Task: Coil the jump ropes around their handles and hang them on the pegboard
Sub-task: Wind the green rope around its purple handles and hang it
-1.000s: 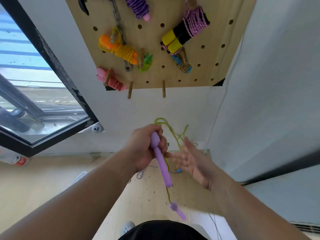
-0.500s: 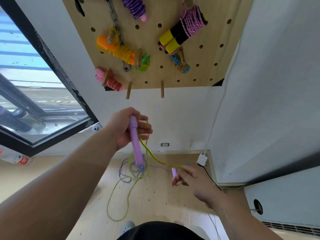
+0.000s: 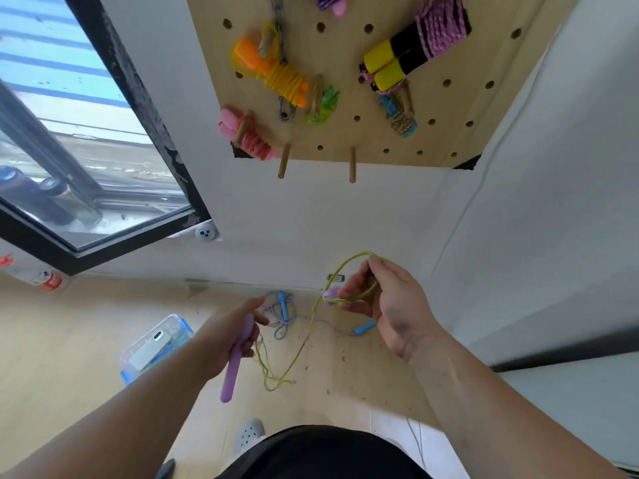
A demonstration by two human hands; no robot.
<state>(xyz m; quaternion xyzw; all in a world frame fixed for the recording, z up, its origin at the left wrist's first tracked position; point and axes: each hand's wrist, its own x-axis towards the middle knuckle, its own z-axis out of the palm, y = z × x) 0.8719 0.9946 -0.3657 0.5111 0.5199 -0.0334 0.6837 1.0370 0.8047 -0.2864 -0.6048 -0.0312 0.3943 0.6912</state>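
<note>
Purple plastic showed in the head view: the left hand [image 3: 224, 344] had its fingers curled round one purple handle [image 3: 232, 371], lower end pointing down. The right hand [image 3: 389, 305] pinched a loop of the yellow-green rope [image 3: 349, 266] beside the second purple handle [image 3: 331, 294]. Slack hung between both hands. A blue-handled rope [image 3: 283, 305] lay on the floor [image 3: 86, 340] by its wall edge. Coiled ropes [image 3: 283, 77] hung on the pegboard [image 3: 390, 140] above.

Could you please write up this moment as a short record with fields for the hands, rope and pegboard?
left hand: grips the purple handle
right hand: holds a loop of the yellow-green rope and the second handle
rope state: uncoiled, hanging slack between the hands
pegboard: coiled ropes hung, two bare pegs along its lower edge
floor: blue-handled rope lying loose
</note>
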